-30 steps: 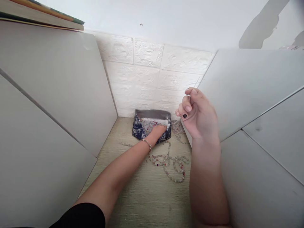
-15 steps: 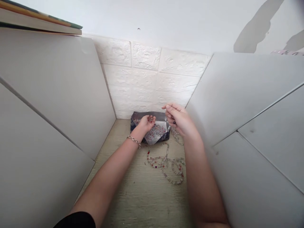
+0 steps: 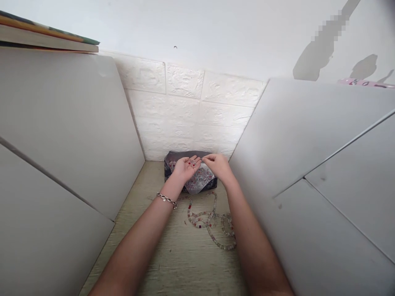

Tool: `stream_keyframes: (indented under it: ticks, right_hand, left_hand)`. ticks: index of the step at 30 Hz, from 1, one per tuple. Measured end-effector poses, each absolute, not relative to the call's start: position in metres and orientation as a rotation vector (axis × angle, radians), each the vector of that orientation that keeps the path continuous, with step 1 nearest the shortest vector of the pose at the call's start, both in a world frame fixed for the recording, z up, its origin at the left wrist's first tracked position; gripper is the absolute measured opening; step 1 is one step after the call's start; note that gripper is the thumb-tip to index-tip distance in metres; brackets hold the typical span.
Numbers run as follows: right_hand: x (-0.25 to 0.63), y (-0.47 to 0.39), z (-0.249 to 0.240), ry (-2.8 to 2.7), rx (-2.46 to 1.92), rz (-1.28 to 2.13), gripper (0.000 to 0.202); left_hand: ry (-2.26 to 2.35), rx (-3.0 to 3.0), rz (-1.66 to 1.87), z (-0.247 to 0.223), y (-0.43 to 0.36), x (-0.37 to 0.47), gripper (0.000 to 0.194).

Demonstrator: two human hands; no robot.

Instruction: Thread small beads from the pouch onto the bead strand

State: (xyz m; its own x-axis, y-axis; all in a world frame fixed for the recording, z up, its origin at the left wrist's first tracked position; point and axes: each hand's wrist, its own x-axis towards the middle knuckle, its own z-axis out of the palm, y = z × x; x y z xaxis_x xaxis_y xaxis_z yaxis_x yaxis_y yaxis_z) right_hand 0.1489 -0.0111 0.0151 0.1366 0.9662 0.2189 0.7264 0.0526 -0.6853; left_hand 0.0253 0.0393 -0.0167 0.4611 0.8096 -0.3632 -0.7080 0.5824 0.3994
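Observation:
My left hand (image 3: 186,169) is palm up with its fingers stretched out, and a few small clear and red beads (image 3: 193,164) rest on them. It hovers over an opened silver-lined bag (image 3: 212,190) full of loose pale and pinkish beads (image 3: 202,176). My right hand (image 3: 217,164) pinches thumb and forefinger together right at the left fingertips; what is in the pinch is too small to make out. A long string of beads (image 3: 200,225) lies in loops on the wooden surface, partly behind my right forearm.
Grey-white panels stand on the left (image 3: 70,107) and right (image 3: 296,123). A white brick-patterned wall (image 3: 185,109) closes off the back, directly behind the bag. Books (image 3: 49,39) lie on top of the left panel. A chain bracelet (image 3: 166,199) circles my left wrist.
My right hand has come left and down to the left fingertips, its fingers now in a pinch. My left hand has flattened, showing the beads on it. The view has tipped slightly.

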Motion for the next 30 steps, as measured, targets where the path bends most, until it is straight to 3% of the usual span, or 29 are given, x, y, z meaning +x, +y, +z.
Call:
stream_keyframes:
  ticks: [15,30]
  right_hand:
    - [0.14,0.001,0.021,-1.667,-1.6,0.366,0.023]
    - [0.142,-0.006,0.026,-1.82,-1.745,0.341,0.024]
  left_hand:
    - [0.58,0.583,0.909,-0.015,0.032,0.01,0.025]
    - [0.578,0.529,0.899,-0.016,0.028,0.007,0.015]
